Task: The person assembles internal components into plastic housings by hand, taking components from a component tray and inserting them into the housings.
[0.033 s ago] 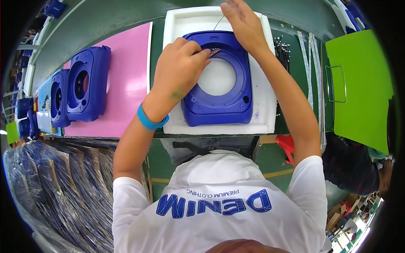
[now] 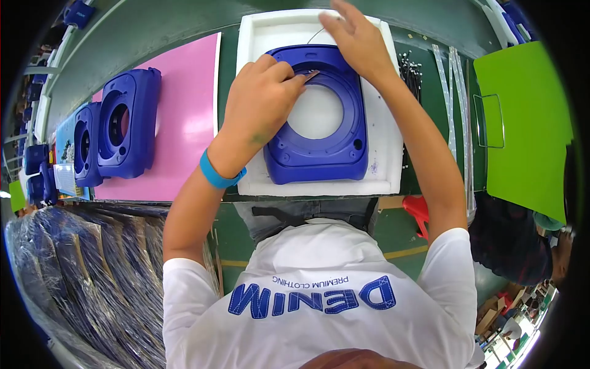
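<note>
A blue plastic housing with a large round opening lies in a white foam tray. My left hand rests over its upper left part, fingertips closed on a small, thin, pinkish-brown strip at the ring's upper edge. Most of that strip is hidden by the fingers. Beyond the housing's top right corner, my right hand is raised. A thin wire runs up from the housing's far edge to this hand's thumb side. The hand appears to hold it, though the grip itself is partly hidden.
Two similar blue housings stand on a pink board to the left. Right of the tray lie black cables and white strips. A green panel is farther right. Plastic-wrapped bundles fill the lower left.
My right hand has shifted very slightly, its fingers a little differently angled, and the wire leans a bit more to the right. The left hand and the housing look almost the same.
</note>
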`<state>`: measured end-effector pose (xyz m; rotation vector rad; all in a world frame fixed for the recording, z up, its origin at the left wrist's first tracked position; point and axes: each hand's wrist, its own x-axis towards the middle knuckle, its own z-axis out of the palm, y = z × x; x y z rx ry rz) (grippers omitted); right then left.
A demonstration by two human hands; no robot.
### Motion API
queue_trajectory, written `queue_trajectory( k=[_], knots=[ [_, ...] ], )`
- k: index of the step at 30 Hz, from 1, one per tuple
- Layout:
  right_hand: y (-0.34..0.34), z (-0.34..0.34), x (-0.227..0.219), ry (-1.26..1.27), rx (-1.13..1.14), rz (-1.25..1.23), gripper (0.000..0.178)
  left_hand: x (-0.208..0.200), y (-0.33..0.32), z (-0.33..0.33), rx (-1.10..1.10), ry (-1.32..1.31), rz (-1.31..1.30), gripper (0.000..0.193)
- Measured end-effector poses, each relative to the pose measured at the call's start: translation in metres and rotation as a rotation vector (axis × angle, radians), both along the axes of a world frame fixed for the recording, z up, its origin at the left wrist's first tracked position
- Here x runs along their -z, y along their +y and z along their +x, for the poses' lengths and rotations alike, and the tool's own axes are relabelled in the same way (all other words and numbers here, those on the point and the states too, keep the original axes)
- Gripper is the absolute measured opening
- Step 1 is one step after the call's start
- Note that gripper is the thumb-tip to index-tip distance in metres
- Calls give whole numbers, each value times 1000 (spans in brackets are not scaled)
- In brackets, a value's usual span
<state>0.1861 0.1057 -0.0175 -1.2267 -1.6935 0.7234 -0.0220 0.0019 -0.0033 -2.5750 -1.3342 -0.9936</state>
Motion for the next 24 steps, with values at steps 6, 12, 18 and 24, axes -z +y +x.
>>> queue_trajectory(
  k=[6,12,18,24],
  knots=[
    [-98,21,-17,-232,-144,443,26,-15,7,0,-10,276,-117,15],
    [-235,-79,6,-274,-748,633,44,-21,15,7,23,332,-181,18],
    [-260,-98,9,-200,-929,413,27,-26,24,-4,49,223,-186,14],
    [-236,-12,-29,184,-862,147,28,-22,37,-9,145,74,-372,18]
  ],
)
